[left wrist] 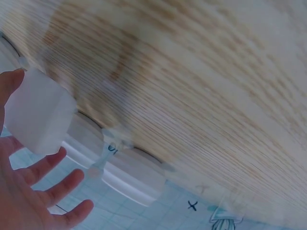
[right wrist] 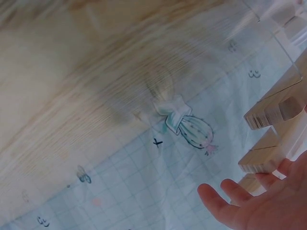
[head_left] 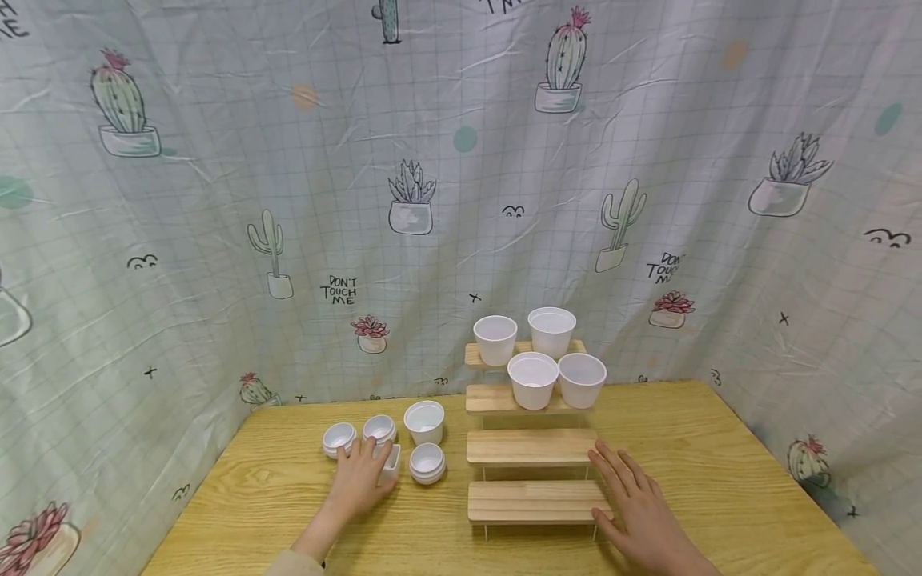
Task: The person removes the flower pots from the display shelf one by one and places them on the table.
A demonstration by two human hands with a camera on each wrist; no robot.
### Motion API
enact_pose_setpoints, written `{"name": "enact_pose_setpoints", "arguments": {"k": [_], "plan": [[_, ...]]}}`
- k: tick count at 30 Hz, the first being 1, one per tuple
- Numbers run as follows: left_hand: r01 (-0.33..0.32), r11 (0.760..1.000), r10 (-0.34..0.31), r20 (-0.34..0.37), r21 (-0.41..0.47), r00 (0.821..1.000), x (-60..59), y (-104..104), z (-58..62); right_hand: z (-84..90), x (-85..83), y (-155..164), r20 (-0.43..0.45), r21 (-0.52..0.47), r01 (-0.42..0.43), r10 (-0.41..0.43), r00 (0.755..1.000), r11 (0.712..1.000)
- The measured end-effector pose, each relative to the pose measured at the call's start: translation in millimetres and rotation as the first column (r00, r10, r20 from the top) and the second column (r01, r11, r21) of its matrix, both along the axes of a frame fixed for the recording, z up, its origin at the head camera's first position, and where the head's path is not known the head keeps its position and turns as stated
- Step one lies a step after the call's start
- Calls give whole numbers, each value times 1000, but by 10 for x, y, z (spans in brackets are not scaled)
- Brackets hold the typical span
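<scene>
My left hand is over a small white square cup at the left of the table. In the left wrist view, thumb and index finger pinch this square cup from opposite sides, the other fingers spread. Round white cups stand around it, one of them just behind the fingertips. My right hand is at the right end of a stepped wooden shelf. Its fingers are extended, with fingertips right at the ends of the two lower boards, as the right wrist view also shows beside a board end.
Tall white cups stand on the two upper boards. A deeper white cup and a low round cup stand between the left hand and the shelf. Behind the wooden table hangs a cactus-print curtain.
</scene>
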State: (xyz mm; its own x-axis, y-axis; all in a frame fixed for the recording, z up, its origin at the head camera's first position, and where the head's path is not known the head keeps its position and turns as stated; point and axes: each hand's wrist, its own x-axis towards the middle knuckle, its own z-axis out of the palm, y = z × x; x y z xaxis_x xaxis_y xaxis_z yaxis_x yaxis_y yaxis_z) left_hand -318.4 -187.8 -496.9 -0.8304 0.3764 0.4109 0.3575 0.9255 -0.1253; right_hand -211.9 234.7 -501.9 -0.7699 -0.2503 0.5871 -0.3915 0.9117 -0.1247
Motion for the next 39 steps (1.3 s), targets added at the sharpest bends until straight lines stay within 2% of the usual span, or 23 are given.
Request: {"name": "enact_pose_setpoints", "arguments": {"k": [16, 20, 23, 27, 32, 35, 39], "plan": [[24, 998, -23, -30, 50, 999, 59, -44, 21, -6, -8, -5, -16, 4, -14, 14, 1000, 1000], [7, 999, -4, -65, 46, 998, 83, -45, 31, -6, -9, -6, -16, -1, -18, 18, 1000, 1000], [-2, 999, 8, -118, 49, 993, 93, -27, 60, -5, -7, -5, -11, -5, -19, 19, 1000, 1000], [8, 998, 4, -197, 57, 980, 105, 36, 141, -5, 0, -6, -3, 0, -16, 16, 1000, 1000], [70, 996, -51, -266, 63, 963, 129, 162, 292, 8, 4, -8, -1, 1, -9, 9, 1000, 1000], [132, 988, -103, -308, 76, 946, 157, 238, 377, 14, 4, -11, -5, 2, -10, 10, 1000, 1000], [214, 974, -174, -370, 70, 913, 192, 322, 462, 6, -2, -11, -11, 7, -13, 13, 1000, 1000]]}}
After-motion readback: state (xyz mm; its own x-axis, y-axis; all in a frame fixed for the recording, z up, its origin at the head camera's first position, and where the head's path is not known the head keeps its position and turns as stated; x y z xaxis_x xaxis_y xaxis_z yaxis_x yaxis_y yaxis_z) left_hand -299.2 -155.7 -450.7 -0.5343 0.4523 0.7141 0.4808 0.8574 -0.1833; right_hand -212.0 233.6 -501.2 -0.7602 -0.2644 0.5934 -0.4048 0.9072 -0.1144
